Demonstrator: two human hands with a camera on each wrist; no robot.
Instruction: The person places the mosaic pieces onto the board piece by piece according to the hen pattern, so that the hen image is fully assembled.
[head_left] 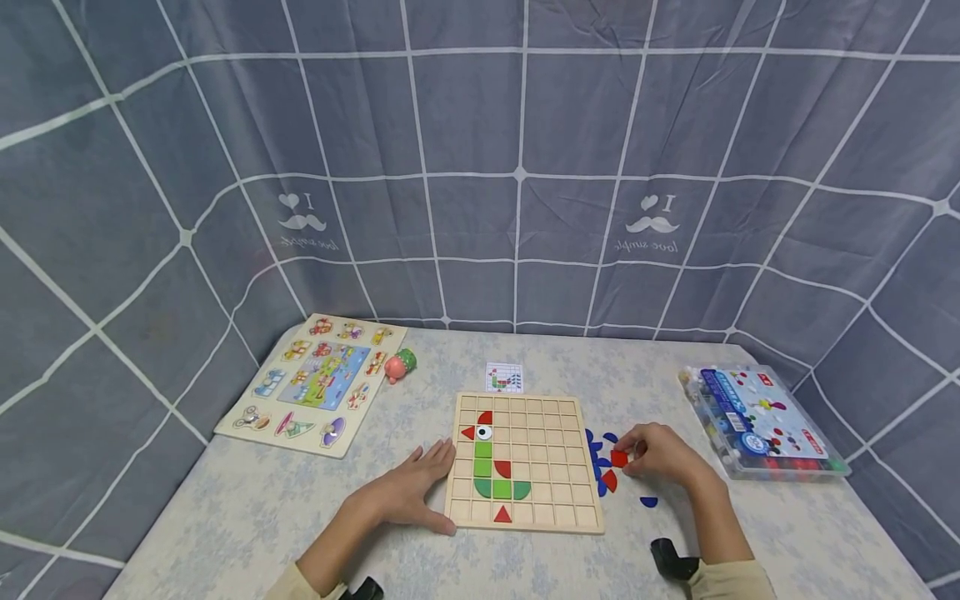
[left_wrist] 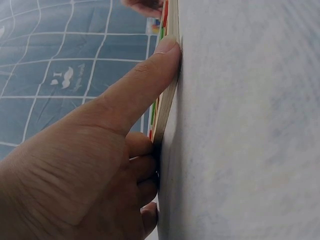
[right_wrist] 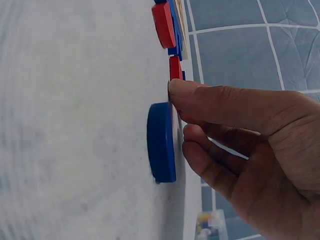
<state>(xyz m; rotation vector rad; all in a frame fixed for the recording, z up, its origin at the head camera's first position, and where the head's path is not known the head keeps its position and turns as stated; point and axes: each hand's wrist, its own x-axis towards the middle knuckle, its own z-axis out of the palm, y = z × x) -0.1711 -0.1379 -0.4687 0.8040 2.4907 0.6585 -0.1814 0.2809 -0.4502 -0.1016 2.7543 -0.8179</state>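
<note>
Just off the right edge of a pale wooden grid board (head_left: 555, 468), the right hand (head_left: 660, 454) pinches a red square piece (head_left: 618, 459) beside blue half-round pieces (head_left: 603, 462); well apart, the left hand (head_left: 408, 490), fingers spread, touches the opposite edge.

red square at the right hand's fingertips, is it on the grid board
No, the red square is off the grid board, beyond its right edge, where the right hand touches it.
</note>
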